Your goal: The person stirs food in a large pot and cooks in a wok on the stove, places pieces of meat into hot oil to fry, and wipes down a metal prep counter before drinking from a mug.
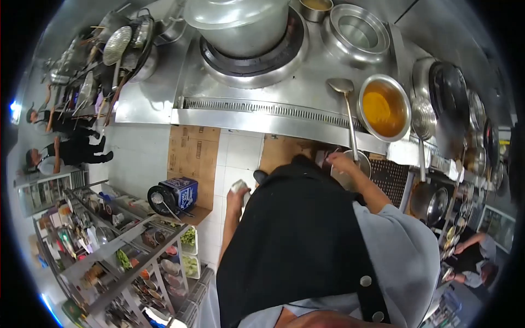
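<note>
Cloth (239, 186), white and crumpled, is clasped in the left hand (235, 200) below the stove's (311, 98) front edge, while the right hand (341, 162) is at the pot (344, 180) beside the ladle's (350, 121) handle, its grip impossible to tell.

A large, lidded grey metal pot (246, 38) is held up by a round black burner ring (249, 66) on the broad stainless-steel counter (306, 98), where a round steel bowl (404, 101) of amber liquid (378, 108) is also set. The head of a long-handled steel spatula (342, 85) is rested there too. The white tiled floor (235, 156) is partly covered by flat brown cardboard sheets (191, 150).
</note>
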{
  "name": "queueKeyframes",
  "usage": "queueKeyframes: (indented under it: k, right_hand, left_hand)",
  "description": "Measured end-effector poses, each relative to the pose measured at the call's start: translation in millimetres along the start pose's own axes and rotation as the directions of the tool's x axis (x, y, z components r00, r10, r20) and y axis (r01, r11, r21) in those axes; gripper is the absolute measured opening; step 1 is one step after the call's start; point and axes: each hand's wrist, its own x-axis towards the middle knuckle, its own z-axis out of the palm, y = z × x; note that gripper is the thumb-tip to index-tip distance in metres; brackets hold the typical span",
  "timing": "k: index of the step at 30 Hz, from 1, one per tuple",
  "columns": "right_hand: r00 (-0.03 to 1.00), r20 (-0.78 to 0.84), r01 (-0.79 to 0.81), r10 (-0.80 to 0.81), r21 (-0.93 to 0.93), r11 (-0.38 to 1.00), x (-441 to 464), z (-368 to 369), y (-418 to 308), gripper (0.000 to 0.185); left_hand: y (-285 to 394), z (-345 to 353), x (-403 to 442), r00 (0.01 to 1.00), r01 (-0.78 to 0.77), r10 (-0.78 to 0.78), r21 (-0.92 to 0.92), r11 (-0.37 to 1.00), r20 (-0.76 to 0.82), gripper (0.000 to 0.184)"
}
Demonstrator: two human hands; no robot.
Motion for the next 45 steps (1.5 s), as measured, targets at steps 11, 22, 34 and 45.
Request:
queueKeyframes:
  k: [11,22,34,45]
  right_hand:
    - [0.934,-0.025,-0.140,0.357,0.892,0.429,-9.1,-6.6,-35.9,0.082]
    - [0.875,-0.336,-0.259,0.348,0.283,0.924,-59.5,-89.2,-136.1,0.075]
    - [0.843,-0.015,-0.487,0.538,0.406,0.773,-42.1,-94.1,-109.3,0.065]
    - [0.860,0.015,-0.476,0.510,0.380,0.793,-42.3,-60.8,-88.6,0.063]
  left_hand:
    - [-35.3,72.2,260.6,0.935,0.327,-0.324,0.005,0.945,0.146,0.032]
    - [-45.3,140.5,312.8,0.907,0.308,-0.234,-0.171,0.936,0.351,0.046]
    - [-5.6,172.9,302.9,0.863,0.444,-0.454,0.094,0.891,0.223,0.044]
    - [4.1,159.2,295.4,0.866,0.410,-0.443,0.176,0.895,0.233,0.042]
